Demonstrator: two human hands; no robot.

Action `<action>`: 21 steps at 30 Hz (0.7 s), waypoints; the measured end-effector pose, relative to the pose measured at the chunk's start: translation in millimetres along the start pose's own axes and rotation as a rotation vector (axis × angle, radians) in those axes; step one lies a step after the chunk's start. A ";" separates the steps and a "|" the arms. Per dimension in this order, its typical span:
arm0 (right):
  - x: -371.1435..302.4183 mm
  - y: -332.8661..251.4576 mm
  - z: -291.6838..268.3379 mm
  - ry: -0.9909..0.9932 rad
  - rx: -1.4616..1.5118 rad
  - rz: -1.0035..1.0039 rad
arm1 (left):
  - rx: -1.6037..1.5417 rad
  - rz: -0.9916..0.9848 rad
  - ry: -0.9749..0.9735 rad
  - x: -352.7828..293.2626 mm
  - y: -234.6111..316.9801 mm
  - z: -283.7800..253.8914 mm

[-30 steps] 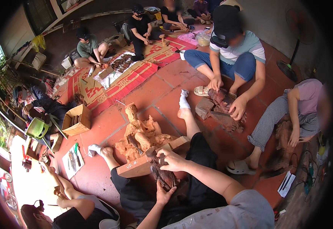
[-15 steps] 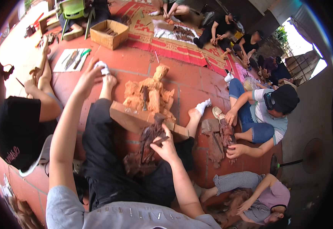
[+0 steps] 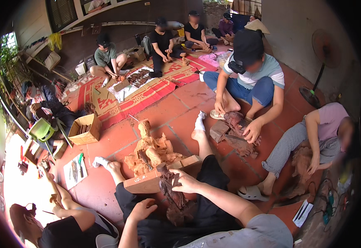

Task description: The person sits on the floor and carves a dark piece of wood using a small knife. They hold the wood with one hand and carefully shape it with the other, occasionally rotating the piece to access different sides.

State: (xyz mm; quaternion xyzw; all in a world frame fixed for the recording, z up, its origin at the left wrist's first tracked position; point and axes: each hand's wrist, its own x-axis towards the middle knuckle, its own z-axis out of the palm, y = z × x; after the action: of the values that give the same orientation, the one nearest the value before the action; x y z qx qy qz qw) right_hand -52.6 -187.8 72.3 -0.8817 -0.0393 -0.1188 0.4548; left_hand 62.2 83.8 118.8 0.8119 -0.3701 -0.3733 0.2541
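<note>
A dark brown carved wooden figure (image 3: 170,188) stands tilted between my thighs, its head towards a thick wooden board (image 3: 147,180). My right hand (image 3: 186,182) is closed beside its upper part, with a short dark stick-like tool (image 3: 176,180) between the fingers. Over my left thigh, to the left of the figure, my left hand (image 3: 143,209) has loosely bent fingers and nothing visible in it. Behind the board is a pale orange wood carving of a figure (image 3: 149,144), with a dark-handled tool (image 3: 144,157) leaning against it.
White paper with knives (image 3: 75,170) lies left of my foot. Beyond are a cardboard box (image 3: 85,130) and a red patterned mat (image 3: 143,97). To the right, a person (image 3: 250,78) handles a dark carving (image 3: 238,128). Another person (image 3: 64,221) sits close on my left.
My view has swung to the left and up, showing more of the far wall. My left hand has come back from near my foot to my thigh. My right hand stays at the dark figure.
</note>
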 end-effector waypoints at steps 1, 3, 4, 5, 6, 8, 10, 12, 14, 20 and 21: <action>-4.3 -1.3 0.9 -0.035 -0.087 -0.006 | 0.120 -0.010 0.023 0.1 -9.5 4.9; -6.4 -3.8 6.0 -0.011 -0.196 -0.007 | -0.067 -0.018 -0.119 -6.9 -5.6 2.0; -3.7 -6.8 4.9 -0.021 -0.194 0.015 | -0.157 0.044 -0.151 -5.4 -6.9 0.1; -3.2 -12.1 -0.9 -0.079 -0.231 0.054 | -0.217 0.127 -0.152 -0.7 3.9 -2.3; -0.1 -8.1 0.2 -0.048 -0.152 0.032 | -0.231 0.154 -0.121 6.9 17.2 -11.2; 3.9 -0.8 -0.8 0.028 -0.035 -0.003 | -0.179 0.354 -0.077 27.4 70.5 -33.5; 7.3 10.4 0.0 0.078 -0.001 0.066 | -0.212 0.430 -0.027 41.4 138.5 -61.3; 8.7 -0.4 -3.8 0.042 0.016 0.061 | -0.157 0.615 0.136 37.5 206.6 -92.5; 3.2 -7.0 -4.3 0.062 0.055 0.066 | -0.265 0.794 0.246 33.9 244.2 -106.8; -3.4 -0.4 6.1 -0.018 -0.179 -0.001 | -0.305 0.762 0.165 38.8 195.1 -86.5; 0.0 -1.4 3.9 -0.025 -0.194 0.012 | -0.285 0.694 0.153 45.1 169.3 -76.5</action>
State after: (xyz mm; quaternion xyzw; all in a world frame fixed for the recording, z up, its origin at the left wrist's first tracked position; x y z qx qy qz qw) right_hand -52.2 -183.8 71.2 -0.9232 -0.0282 -0.1087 0.3676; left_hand 73.5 -42.5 261.9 0.6202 -0.5472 -0.2513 0.5027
